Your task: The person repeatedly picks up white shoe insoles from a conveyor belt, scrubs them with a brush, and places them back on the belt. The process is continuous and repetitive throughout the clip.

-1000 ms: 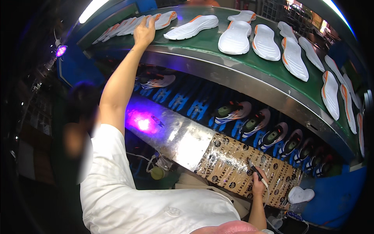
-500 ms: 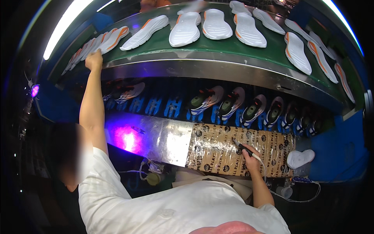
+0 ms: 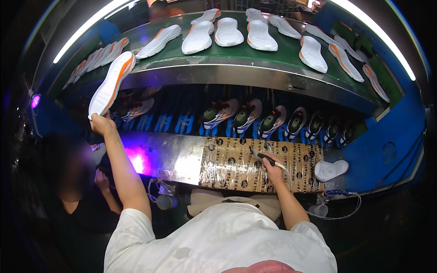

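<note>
My left hand (image 3: 103,124) grips the heel end of a white shoe sole (image 3: 111,85) with an orange stripe along its side. The sole is tilted up in the air, off the conveyor. Over the cardboard-covered part of the bench (image 3: 227,175), my right hand (image 3: 274,173) is closed around a slim brush (image 3: 262,157) with a black handle and a pale tube running from its back end. One more white sole (image 3: 331,170) lies at the right end of the bench.
White soles (image 3: 198,37) lie spread along the green upper conveyor (image 3: 177,59). Below it, sneaker uppers (image 3: 248,117) stand in a row on blue holders. Purple light falls on the metal bench at left. A co-worker's hand (image 3: 102,179) is near my left arm. Cups (image 3: 320,210) hang below the bench.
My left hand has drawn back from the conveyor's left side toward me with one sole lifted from the row there. My right hand still holds the brush over the cardboard. The view has shifted.
</note>
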Available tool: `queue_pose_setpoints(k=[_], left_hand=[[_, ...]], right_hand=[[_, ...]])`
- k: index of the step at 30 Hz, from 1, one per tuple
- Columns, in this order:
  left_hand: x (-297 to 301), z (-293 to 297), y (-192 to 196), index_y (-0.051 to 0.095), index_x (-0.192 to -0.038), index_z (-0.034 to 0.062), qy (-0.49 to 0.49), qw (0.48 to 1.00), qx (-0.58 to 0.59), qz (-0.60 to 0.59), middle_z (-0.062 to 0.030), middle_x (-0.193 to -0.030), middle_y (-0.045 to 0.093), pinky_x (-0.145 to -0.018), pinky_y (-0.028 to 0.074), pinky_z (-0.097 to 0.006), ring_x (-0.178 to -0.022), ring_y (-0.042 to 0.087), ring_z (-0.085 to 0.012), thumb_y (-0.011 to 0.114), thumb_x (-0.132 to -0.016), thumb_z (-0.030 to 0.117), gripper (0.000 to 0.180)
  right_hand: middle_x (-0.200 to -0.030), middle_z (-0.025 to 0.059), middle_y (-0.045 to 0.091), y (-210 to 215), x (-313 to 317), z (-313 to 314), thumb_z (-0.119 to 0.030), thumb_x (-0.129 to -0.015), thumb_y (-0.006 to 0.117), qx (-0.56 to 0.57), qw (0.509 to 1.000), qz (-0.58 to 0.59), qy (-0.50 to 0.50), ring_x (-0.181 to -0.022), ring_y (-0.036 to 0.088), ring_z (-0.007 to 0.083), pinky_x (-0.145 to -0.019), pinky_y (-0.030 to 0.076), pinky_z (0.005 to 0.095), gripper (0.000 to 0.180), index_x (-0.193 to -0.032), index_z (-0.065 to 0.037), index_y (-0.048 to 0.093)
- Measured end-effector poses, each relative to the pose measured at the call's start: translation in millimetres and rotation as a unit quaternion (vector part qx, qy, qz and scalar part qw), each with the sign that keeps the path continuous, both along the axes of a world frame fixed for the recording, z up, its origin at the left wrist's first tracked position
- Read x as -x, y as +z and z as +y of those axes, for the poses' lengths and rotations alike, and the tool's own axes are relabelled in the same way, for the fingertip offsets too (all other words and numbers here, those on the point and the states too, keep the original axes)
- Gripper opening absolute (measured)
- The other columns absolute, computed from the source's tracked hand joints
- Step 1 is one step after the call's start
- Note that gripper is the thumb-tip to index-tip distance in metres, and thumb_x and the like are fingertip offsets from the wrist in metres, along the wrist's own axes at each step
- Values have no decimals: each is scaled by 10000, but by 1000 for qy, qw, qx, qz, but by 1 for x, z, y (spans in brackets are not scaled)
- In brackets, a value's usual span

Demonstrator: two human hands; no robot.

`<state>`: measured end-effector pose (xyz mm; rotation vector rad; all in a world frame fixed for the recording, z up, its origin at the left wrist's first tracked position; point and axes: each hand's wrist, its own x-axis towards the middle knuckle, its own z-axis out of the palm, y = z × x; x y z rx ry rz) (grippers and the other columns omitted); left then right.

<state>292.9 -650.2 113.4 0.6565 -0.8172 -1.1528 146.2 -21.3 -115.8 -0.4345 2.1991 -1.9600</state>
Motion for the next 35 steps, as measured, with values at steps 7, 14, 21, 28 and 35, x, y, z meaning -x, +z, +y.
queue_pose_setpoints(k=[7,14,21,28,35], left_hand=[[-20,100,-70,574,-1309,-69,-259,958,-106,65,-229,-1260,668,-980,560,-496,-1117,685,-383,494,-901,252,525],[-19,226,-167,674,-1164,-62,-630,719,-291,-42,-210,-1115,737,-970,576,-448,-1005,732,-346,581,-936,280,421],[-19,356,-144,332,-1579,44,-725,557,-380,138,-308,-1487,467,-1116,413,-627,-1315,514,-519,246,-983,767,940],[6,362,-129,453,-1505,62,-734,597,-317,67,-258,-1283,637,-1018,519,-553,-1159,646,-428,27,-943,824,1039],[15,372,-130,365,-1555,105,-676,670,-303,51,-145,-1485,506,-1145,428,-506,-1369,509,-341,100,-1001,766,902]], right_hand=[[-925,9,679,33,0,-8,-143,-947,716,72,990,-109,-49,-756,574,88,-675,457,237,205,-1129,-58,759],[-856,-14,622,62,-9,-29,-130,-958,682,164,974,-156,1,-750,534,71,-681,429,229,255,-1193,-35,716],[-908,-14,660,136,-31,-67,-103,-936,714,141,972,-133,133,-783,544,57,-704,430,204,248,-1166,-14,733],[-883,15,711,182,-25,-116,-102,-906,716,16,996,7,88,-770,610,65,-675,490,235,229,-1121,-42,766],[-863,117,712,175,-26,-130,-92,-852,762,-11,941,231,246,-751,649,217,-745,506,332,257,-1106,-57,770]])
